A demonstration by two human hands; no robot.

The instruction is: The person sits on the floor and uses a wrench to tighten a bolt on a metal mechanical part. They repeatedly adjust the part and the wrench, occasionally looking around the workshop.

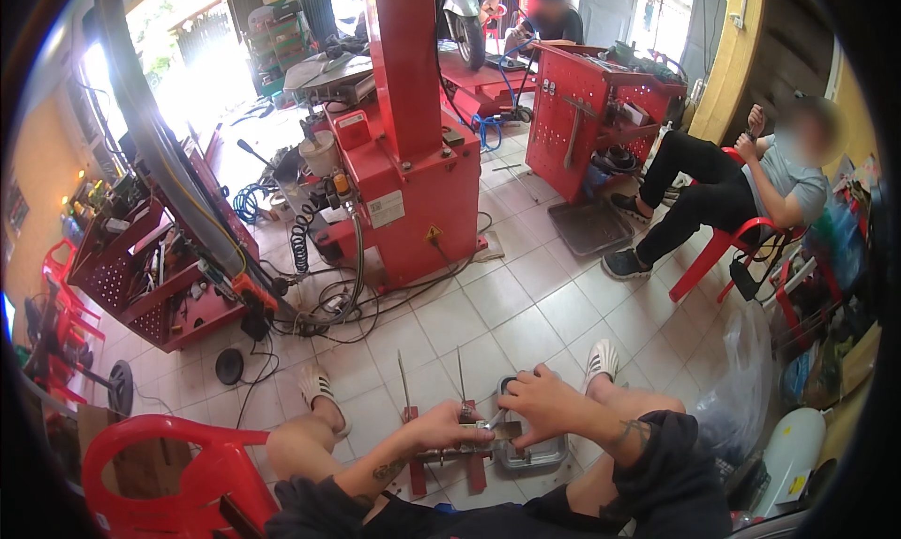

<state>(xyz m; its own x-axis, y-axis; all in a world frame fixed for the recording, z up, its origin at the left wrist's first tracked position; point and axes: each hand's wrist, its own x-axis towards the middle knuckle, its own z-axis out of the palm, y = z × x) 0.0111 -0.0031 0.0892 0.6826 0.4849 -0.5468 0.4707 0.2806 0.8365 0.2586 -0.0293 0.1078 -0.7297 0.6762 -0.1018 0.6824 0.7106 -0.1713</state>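
Low between my knees, both hands come together over a small silvery metal part (499, 423), whose exact kind I cannot make out. My left hand (441, 428) has its fingers closed at the left end of the part. From the other side, my right hand (544, 400) arches over it, thumb and fingers bent around it. Below them is a low stand with red bars (478, 475) and two thin upright rods (461, 375). A grey metal tray (533, 459) lies on the floor under my right hand.
A red lift column (405, 196) rises ahead, with hoses and cables around its base. Red tool carts stand left (160, 276) and right (587, 116). A seated person (751, 182) is at right, near a black floor tray (589, 227). A red chair (178, 454) and plastic bag (737, 379) flank me.
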